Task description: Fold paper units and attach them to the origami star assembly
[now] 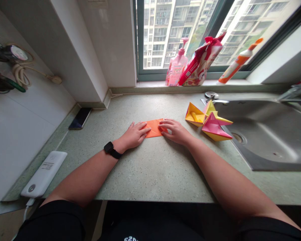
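Note:
A folded sheet of orange paper [155,128] lies flat on the speckled countertop [140,174], with crease lines across it. On its left end rests my left hand [135,134], palm down, fingers stretched over the paper's edge. My right hand [175,130] touches the right end, its fingers bent a little and apart, the tips on the paper. Both ends of the sheet are partly hidden by my fingers. Right of my right hand stand folded paper boats, one orange-yellow [194,114] and one pink and yellow [215,129], close together with a further yellow piece.
A steel sink [271,134] is set in on the right. At the left are a phone [80,118] and a white power bank [44,174] with a cable. A pink pump bottle [177,67], a red bag [202,63] and an orange-white bottle [237,65] line the windowsill.

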Demonstrator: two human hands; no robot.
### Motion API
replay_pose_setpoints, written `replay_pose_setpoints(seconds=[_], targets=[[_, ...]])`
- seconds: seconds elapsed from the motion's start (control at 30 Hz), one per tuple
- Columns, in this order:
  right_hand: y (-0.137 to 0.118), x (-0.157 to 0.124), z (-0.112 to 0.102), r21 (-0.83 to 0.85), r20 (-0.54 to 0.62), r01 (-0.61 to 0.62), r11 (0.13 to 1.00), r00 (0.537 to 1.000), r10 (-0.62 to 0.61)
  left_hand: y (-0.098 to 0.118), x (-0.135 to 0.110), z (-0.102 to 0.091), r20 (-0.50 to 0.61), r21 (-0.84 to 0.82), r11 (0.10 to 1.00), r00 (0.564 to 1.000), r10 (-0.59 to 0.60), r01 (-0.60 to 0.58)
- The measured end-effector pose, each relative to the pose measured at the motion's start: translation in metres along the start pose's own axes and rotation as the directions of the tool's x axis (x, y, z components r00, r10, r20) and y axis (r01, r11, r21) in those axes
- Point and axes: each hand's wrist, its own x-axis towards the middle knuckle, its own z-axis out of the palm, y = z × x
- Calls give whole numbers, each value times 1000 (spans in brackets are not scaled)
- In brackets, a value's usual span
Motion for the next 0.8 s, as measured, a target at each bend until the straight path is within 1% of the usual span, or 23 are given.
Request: replay_pose_setpoints(seconds=[0.1,0.2,0.3,0.4,0.47,0.67,0.8], targets=[[-6,2,0,4,31,49,999,998,-49,2,-1,-4,48,-1,999,998,42,-42],[-12,5,2,-18,97,34,999,995,-32,5,-1,-5,78,3,999,996,43,-43],[-15,7,4,-60,168,-36,998,985,46,9,-1,-6,133,28,999,990,-34,30],[-16,8,6,-101,217,-116,988,967,136,13,-1,-7,196,70,992,973,-121,109],[-15,8,8,-113,238,-147,983,956,170,15,-1,-8,217,93,984,962,-166,149],[-12,8,9,-117,261,-177,977,944,202,12,-1,-17,225,160,946,922,-315,284],[-12,9,9,-118,276,-181,976,938,207,14,1,-18,205,192,922,905,-373,337]])
